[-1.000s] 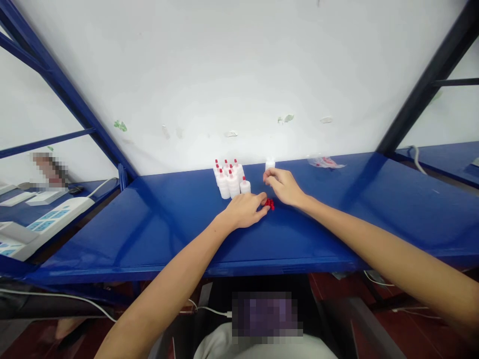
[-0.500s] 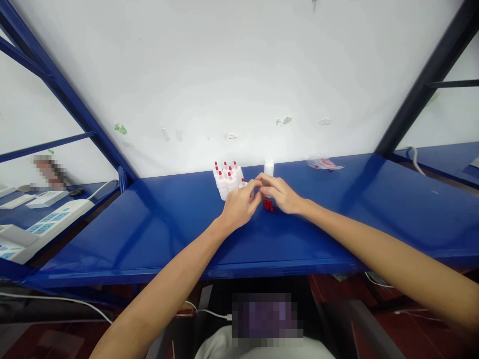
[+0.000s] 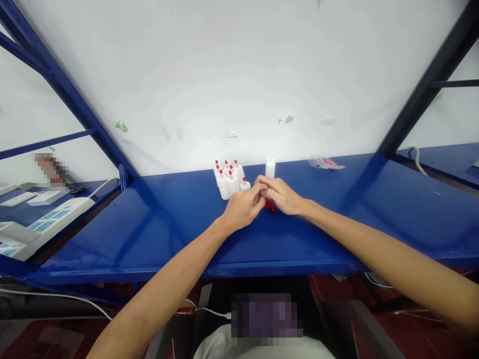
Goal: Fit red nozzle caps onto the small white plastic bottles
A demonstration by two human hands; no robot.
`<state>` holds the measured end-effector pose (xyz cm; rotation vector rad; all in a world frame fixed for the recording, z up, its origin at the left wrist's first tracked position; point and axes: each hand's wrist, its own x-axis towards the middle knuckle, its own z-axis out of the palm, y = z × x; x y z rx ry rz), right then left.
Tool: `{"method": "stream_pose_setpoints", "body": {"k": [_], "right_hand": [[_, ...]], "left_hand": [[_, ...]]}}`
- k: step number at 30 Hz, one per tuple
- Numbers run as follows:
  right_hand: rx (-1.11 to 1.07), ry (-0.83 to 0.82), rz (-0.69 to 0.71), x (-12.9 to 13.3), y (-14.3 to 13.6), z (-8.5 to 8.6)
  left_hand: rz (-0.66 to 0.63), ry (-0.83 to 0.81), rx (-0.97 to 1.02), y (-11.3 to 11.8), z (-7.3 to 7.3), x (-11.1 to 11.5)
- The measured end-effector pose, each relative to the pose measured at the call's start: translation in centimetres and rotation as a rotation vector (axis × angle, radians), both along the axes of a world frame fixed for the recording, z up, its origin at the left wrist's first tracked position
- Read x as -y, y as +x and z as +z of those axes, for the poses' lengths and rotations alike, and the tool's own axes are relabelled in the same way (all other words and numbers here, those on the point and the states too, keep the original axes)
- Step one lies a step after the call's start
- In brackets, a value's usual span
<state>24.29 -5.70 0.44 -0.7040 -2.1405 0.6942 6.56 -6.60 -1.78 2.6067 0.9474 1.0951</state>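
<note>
My left hand [image 3: 243,205] and my right hand [image 3: 281,196] meet over the blue table, fingers closed and touching. Whatever is between the fingertips is hidden. Several small red caps [image 3: 270,205] lie just under my right hand, partly covered by it. Left of the hands stands a tight group of white bottles [image 3: 224,187] with red tips. One shorter-looking red-tipped bottle [image 3: 245,185] is right beside my left hand. Behind my right hand a white bottle [image 3: 270,168] without a red tip stands upright.
A clear plastic bag with red pieces [image 3: 326,163] lies near the wall on the blue table [image 3: 160,224]. At the left are a white power strip [image 3: 56,222] and white boxes. Blue and dark metal posts rise at both sides.
My left hand has shifted slightly right, and its fingers have closed in against my right hand. More of the bottle beside my left hand shows, while the red caps are more covered.
</note>
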Motion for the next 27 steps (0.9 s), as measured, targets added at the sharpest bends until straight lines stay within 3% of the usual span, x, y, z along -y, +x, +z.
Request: {"method": "stream_pose_setpoints", "body": {"k": [13,17,20,23,27], "right_hand": [[-0.025,0.077,-0.045,0.2,-0.2,-0.5],[-0.050,0.107,-0.093,-0.2,-0.1,-0.7],[-0.078,0.097,-0.219,-1.0,0.2,-0.8],[-0.138,0.061,-0.398,-2.0,0.9,-0.9],[-0.183,0.058,-0.547,-3.2,2.1,-0.9]], "left_hand": [[-0.035,-0.008,0.029,0.3,-0.2,0.2],[0.008,-0.042,0.084,0.2,0.3,0.4],[0.122,-0.045,0.191,-0.3,1.3,0.1],[0.342,0.001,0.282,-1.3,2.6,-0.8],[0.487,-0.017,0.177,-2.3,3.8,-1.7]]}}
